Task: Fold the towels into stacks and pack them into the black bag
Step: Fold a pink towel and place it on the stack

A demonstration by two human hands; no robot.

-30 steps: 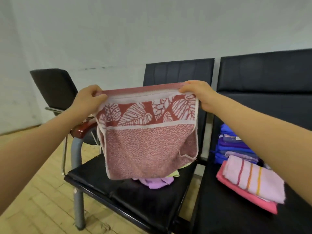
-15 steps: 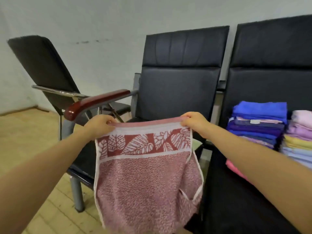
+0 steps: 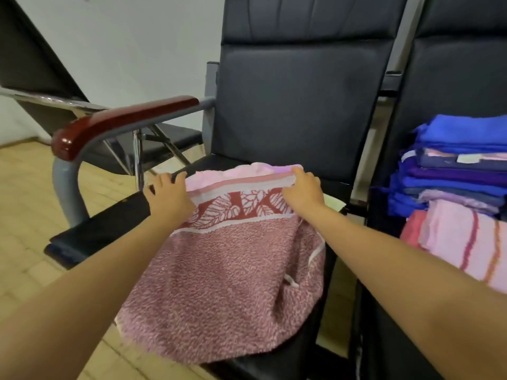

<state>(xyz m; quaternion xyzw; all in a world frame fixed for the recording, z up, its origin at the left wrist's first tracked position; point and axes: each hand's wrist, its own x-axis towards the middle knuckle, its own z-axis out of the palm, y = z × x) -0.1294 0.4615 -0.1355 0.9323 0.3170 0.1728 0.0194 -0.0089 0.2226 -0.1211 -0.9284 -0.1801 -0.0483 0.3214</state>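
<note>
Both your hands pinch the red towel's top hem, low over the middle chair seat.

Fingers first: your left hand (image 3: 170, 197) has its fingers curled over the hem's left corner, your right hand (image 3: 303, 189) has its fingers curled down over the right corner — each clamped on cloth. The red leaf-patterned towel (image 3: 227, 272) hangs folded from that hem, draping across the black chair seat (image 3: 101, 234) and spilling over its front edge. Just behind the hem a pink towel (image 3: 219, 174) lies on the seat, touching the red one; a pale yellow-green scrap (image 3: 334, 205) shows beside your right wrist. Left stands the red wooden armrest (image 3: 120, 123). Right, on the neighbouring chair — a stack of folded blue and purple towels (image 3: 455, 165), with a pink striped towel (image 3: 466, 242) in front of it.
</note>
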